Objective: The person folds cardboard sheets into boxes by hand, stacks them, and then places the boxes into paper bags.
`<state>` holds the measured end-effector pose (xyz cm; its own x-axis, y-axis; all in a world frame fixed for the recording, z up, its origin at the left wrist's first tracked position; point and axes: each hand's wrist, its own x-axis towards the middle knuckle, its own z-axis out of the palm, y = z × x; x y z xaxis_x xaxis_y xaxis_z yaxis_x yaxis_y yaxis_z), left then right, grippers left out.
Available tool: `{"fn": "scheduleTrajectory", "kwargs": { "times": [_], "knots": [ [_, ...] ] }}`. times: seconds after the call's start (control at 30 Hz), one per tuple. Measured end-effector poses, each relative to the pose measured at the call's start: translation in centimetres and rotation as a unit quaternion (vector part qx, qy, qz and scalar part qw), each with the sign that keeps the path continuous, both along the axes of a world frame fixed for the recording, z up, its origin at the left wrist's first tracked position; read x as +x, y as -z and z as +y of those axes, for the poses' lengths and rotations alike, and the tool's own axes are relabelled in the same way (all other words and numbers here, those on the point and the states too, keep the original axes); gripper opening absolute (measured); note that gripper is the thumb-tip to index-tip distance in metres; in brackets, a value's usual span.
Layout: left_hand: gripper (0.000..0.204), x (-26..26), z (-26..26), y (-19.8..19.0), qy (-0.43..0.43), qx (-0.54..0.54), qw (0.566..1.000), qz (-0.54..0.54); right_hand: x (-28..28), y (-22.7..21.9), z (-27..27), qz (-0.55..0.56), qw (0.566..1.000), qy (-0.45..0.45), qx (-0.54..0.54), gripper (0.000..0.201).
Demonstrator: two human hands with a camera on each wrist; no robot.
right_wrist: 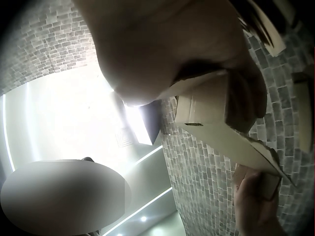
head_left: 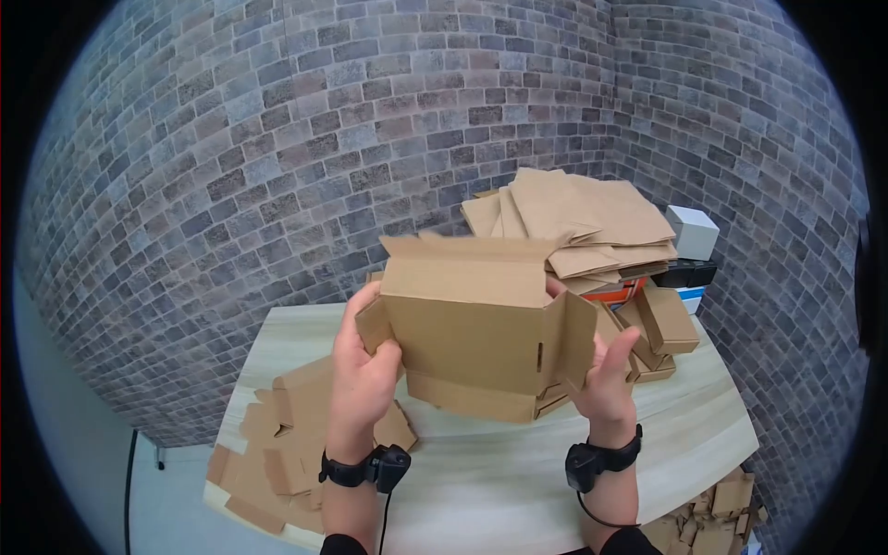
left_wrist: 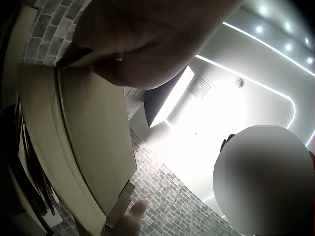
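A partly folded brown cardboard box [head_left: 467,338] is held up in front of me, its flaps sticking out at the top and sides. My left hand [head_left: 365,375] grips its left end, the thumb lying over the small side flap. At the other end, my right hand [head_left: 606,379] has its thumb raised off the cardboard, with the fingers reaching round behind the right side flap [head_left: 580,340]. The right wrist view shows those fingers along the end of the box [right_wrist: 202,105], largely in shadow. In the left wrist view, the box wall [left_wrist: 96,132] runs below the left palm.
Flattened cardboard pieces [head_left: 287,453] lie on the table's left side. A stack of brown sheets [head_left: 592,217] stands at the back right, by a white box [head_left: 692,233] and some folded brown boxes [head_left: 666,324]. Cardboard scraps [head_left: 712,518] lie below the table's right edge [head_left: 717,472].
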<state>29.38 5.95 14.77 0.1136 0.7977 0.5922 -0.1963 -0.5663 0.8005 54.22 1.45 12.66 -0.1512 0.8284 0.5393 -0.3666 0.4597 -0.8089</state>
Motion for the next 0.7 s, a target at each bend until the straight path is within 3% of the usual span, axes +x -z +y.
{"fn": "scheduleTrajectory", "kwargs": {
  "times": [0.1, 0.17, 0.3, 0.4, 0.53, 0.6, 0.7],
  "knots": [
    [0.063, 0.1, 0.7, -0.2, -0.018, 0.006, 0.999, 0.027, -0.3, -0.9, 0.2, 0.032, 0.999, -0.035, -0.024, 0.093],
    [0.071, -0.3, 1.6, 0.7, -0.064, 0.041, 0.995, 0.059, -0.7, -1.5, 0.3, -0.025, 0.999, 0.015, -0.034, 0.08],
    [0.075, -1.1, 2.1, 1.1, -0.108, 0.013, 0.989, 0.098, -1.4, -1.0, 0.5, -0.015, 1.0, 0.01, -0.021, 0.076],
    [0.076, -0.6, 1.8, 0.9, -0.097, 0.014, 0.993, 0.072, -1.1, -0.8, 0.3, -0.113, 0.989, 0.044, -0.084, 0.072],
    [0.077, -0.5, 1.0, 0.5, -0.042, 0.001, 0.994, 0.102, -0.9, 0.1, 0.6, -0.12, 0.982, 0.079, -0.123, 0.069],
    [0.077, -0.5, 0.8, 0.5, -0.028, -0.027, 0.994, 0.102, -1.7, -0.6, 0.7, -0.048, 0.994, 0.096, -0.015, 0.072],
    [0.076, -0.3, 0.8, 0.7, -0.031, -0.012, 0.994, 0.106, -2.2, -0.7, 0.4, -0.009, 0.992, 0.13, 0.0, 0.078]
  ]
}}
